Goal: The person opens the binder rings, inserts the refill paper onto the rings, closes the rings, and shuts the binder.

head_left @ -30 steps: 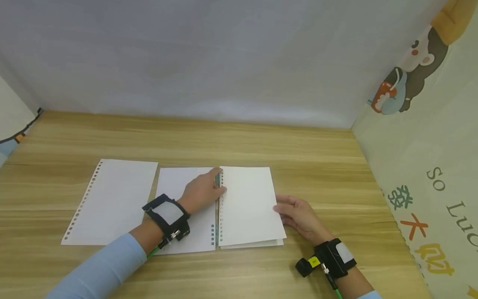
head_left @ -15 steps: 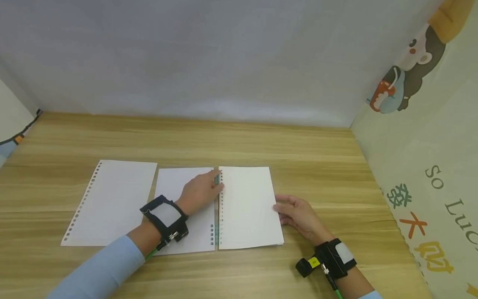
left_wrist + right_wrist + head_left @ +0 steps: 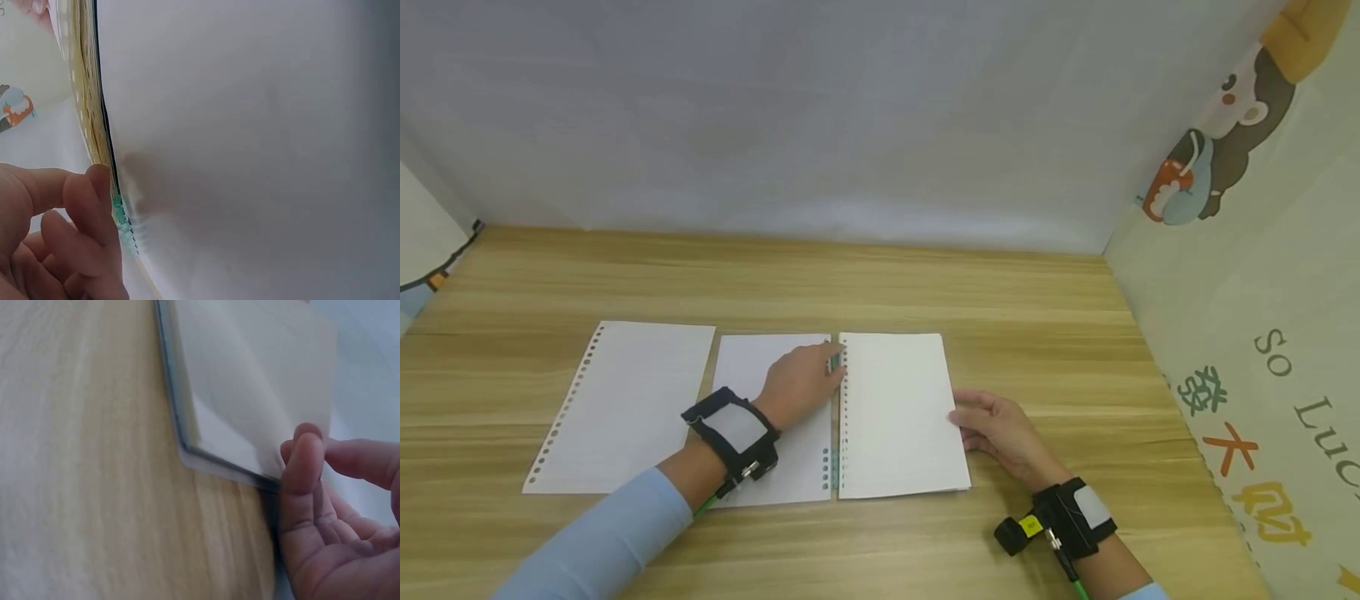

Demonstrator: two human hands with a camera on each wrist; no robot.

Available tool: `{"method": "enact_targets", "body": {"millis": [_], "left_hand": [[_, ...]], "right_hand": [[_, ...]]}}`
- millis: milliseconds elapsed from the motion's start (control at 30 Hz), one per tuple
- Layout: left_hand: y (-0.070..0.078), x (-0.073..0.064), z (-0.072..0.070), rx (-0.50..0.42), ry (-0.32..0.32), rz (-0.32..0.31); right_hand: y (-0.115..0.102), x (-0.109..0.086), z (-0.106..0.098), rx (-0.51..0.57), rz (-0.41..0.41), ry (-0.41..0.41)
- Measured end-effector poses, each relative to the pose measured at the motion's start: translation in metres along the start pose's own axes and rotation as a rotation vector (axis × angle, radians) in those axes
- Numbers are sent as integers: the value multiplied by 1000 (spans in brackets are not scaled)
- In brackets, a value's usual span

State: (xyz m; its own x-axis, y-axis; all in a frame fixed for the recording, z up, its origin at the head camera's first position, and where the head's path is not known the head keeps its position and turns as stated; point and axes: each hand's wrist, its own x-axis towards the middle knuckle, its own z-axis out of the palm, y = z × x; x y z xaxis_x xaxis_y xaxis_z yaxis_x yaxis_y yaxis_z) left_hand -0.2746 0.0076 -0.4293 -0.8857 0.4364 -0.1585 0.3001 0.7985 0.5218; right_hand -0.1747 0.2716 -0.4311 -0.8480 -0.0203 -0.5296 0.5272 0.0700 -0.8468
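Note:
A loose-leaf notebook lies spread on the table, its white left side (image 3: 808, 475) beside a stack of punched paper (image 3: 895, 417) on the right. Green binder rings (image 3: 836, 467) show in the gap between them. My left hand (image 3: 797, 387) reaches across the left side, curled fingertips and thumb at the punched edge by the upper rings. In the left wrist view its bent fingers (image 3: 94, 244) press at the pages' edge beside the green rings (image 3: 124, 225). My right hand (image 3: 1000, 429) pinches the stack's right edge, thumb (image 3: 303, 462) on one face, other fingers behind.
A separate punched sheet (image 3: 625, 408) lies flat on the left, its holes along the left edge. The wooden table (image 3: 880, 550) ends at a pale back wall (image 3: 820, 125). A printed wall panel (image 3: 1270, 333) rises at the right.
The top sheet's lower right corner, raised apart from the paper below a second ago, has come down nearly flush with the stack. Both hands stay almost in place.

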Motion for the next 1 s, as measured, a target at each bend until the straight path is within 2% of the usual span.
{"method": "enact_targets", "body": {"millis": [133, 233, 300, 433, 500, 633, 800, 900, 1000], "left_hand": [[-2, -1, -4, -22, 21, -4], [-3, -1, -6, -34, 31, -5], [-3, -1, -8, -40, 30, -7], [-5, -2, -10, -35, 31, -18], [-5, -2, -10, -32, 35, -19], [-7, -3, -13, -30, 40, -27], [-6, 1, -18, 2, 27, -12], [-5, 5, -16, 19, -15, -6], [-4, 7, -13, 36, -59, -20]], "right_hand": [[-2, 1, 2, -19, -2, 7], [-6, 1, 1, -84, -12, 39], [-11, 1, 0, -183, -40, 90], [-31, 2, 3, -496, -144, 221], [-44, 6, 10, -639, -216, 248], [-66, 19, 36, -876, -365, 204], [-75, 44, 69, -1148, -436, 88], [-72, 59, 84, -1242, -454, 28], [-65, 71, 92, -1269, -460, -7]]}}
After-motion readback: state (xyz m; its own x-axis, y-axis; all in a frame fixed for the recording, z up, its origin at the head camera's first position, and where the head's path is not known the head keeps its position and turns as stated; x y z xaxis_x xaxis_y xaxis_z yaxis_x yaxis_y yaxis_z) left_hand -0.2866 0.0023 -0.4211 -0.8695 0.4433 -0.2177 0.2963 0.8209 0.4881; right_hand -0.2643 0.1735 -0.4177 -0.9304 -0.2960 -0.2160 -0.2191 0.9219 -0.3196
